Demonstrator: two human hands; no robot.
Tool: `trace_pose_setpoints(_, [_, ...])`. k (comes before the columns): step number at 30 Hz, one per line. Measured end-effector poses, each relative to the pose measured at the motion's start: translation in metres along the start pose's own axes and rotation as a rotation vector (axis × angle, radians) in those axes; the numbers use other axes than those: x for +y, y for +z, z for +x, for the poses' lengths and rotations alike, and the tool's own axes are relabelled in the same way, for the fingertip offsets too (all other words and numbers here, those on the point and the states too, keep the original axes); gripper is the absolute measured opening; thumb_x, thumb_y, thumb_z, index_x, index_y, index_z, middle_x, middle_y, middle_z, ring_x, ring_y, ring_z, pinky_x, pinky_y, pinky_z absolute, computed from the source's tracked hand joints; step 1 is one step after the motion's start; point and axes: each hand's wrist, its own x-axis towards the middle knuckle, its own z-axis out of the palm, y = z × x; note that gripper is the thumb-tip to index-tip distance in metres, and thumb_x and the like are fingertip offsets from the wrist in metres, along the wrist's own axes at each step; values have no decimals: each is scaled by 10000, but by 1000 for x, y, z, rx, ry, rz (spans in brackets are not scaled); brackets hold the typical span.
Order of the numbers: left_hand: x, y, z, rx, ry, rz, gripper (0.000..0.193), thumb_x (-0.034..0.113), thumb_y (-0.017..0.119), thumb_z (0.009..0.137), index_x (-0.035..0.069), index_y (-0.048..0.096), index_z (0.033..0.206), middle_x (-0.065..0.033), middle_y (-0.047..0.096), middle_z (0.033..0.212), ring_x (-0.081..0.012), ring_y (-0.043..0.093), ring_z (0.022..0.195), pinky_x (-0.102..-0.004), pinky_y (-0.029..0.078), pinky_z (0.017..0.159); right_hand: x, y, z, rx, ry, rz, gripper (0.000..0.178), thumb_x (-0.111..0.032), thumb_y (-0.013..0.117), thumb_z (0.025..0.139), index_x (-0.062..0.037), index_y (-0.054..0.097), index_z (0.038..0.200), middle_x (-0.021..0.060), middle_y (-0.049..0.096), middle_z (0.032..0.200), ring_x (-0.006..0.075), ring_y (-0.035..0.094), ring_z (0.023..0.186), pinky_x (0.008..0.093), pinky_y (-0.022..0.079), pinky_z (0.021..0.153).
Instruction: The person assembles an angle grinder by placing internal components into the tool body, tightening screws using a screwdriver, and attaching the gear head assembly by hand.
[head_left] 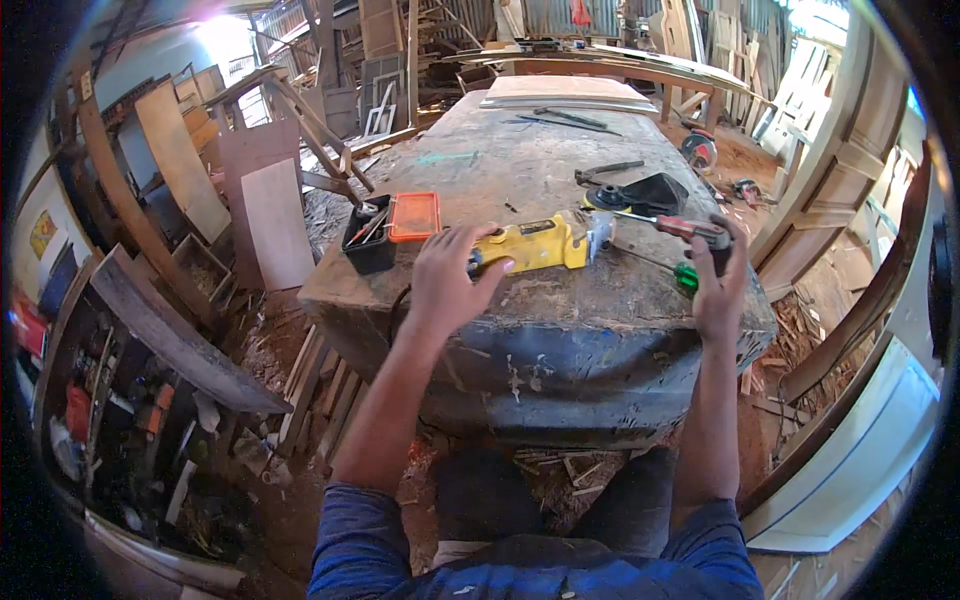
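Left hand (462, 278) curled over rear of yellow angle grinder (540, 246), frame centre. Right hand (722, 285) grips a red-handled screwdriver (682, 228), right of centre, shaft toward grinder (green-handled screwdriver (686, 276) just beside that hand).

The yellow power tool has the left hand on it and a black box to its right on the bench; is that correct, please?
Not quite: the black box on the bench is to the left of the yellow power tool, as the head view shows. The left hand is on the tool.
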Motion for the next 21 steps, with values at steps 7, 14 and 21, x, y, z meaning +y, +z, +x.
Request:
trace_pose_setpoints(7, [-5,8,-8,108,64,-74,413,282,876,896,83,737,1231,-141,792,1158,-381,747,1087,-493,555,1001,-64,23,27,-56,-300,376,486,-25,612,1108,-12,473,1573,120,684,1323,190,664,1212,367,534,1087])
trace_pose_setpoints(14, [-3,6,-9,138,51,-78,415,280,884,895,76,744,1229,-147,796,1170,-380,749,1109,-490,557,1012,-108,124,60,-518,-313,357,539,-157,724,1088,-47,531,1579,107,766,1054,163,758,947,336,597,887])
trace_pose_setpoints(21, [-5,6,-8,128,87,-51,445,279,879,898,63,748,1264,-162,795,1202,-383,748,1130,-492,558,1030,-123,150,69,-600,-457,151,567,-175,706,1089,-115,518,1621,92,683,942,182,707,864,367,587,854])
